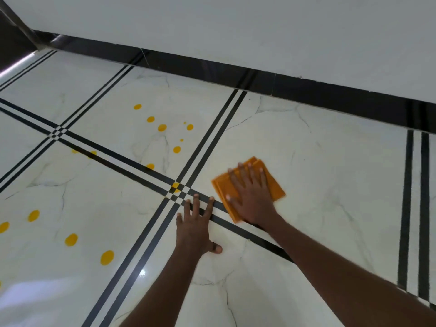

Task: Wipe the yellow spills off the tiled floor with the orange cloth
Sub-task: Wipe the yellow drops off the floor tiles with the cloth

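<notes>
Where it lies: folded square orange cloth [250,187] flat on glossy white marble-look tiled floor [330,173], right of the black-striped crossing
Right hand [251,197]: fingers spread, palm pressing cloth, not gripping
Left hand [197,228]: splayed, empty, braced on tile
Yellow spills [162,127]: round drops, left tiles, apart from cloth
Room: black skirting [330,95], white wall [236,27]

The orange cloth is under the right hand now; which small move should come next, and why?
Probably slide the orange cloth leftward under the right hand onto the yellow spot at the black line crossing. It is the nearest spill, the cloth's own tile looks clean, and the left hand braces flat on the floor just below it.
</notes>
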`<state>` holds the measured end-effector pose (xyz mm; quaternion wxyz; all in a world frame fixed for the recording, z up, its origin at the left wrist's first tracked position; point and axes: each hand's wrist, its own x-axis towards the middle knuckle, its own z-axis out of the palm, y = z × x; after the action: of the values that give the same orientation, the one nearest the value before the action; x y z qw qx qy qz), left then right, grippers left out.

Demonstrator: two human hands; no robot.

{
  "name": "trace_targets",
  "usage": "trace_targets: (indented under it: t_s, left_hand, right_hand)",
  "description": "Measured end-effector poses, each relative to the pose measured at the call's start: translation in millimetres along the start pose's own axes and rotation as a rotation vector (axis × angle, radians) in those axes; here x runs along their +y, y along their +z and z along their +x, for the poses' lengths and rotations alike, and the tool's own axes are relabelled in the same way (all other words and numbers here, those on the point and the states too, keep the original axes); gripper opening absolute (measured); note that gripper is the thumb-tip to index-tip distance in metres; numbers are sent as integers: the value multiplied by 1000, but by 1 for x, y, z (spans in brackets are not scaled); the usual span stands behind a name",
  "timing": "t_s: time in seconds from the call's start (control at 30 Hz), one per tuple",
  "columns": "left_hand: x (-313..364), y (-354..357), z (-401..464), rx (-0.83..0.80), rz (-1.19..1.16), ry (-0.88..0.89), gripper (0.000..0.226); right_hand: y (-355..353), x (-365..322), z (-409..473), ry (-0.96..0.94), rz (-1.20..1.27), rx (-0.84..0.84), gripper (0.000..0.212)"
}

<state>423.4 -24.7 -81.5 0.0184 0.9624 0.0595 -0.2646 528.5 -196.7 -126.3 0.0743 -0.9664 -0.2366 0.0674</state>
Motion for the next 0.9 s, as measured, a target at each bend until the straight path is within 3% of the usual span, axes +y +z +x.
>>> trace_targets:
  t_s: [0.07,0.17,0.3,0.43,0.5,0.57,0.67,0.77,0.9]
  left_hand:
    - [1,0,-1,12,-1,4,141]
    - [0,1,0,15,6,3,142]
    - [1,2,2,20,25,3,144]
    - [2,6,6,9,35,-7,145]
    - [1,5,9,35,55,-3,145]
    - [4,6,9,30,45,-3,145]
    - [1,4,4,40,26,-10,146]
    - [-1,5,5,53,16,-2,146]
    - [1,4,5,43,22,-11,146]
  right_hand:
    - [3,42,-63,15,-11,17,77]
    - [-5,117,-113,230,-37,-10,78]
    - [-22,158,-40,457,-2,13,86]
    - [-18,111,50,607,154,93,94]
    - [-12,67,52,522,136,131,86]
    - [-5,37,16,301,64,68,80]
    - [0,48,-73,100,35,24,79]
    - [-7,116,-113,199,11,-7,80]
    - [-27,166,-38,471,-10,-17,85]
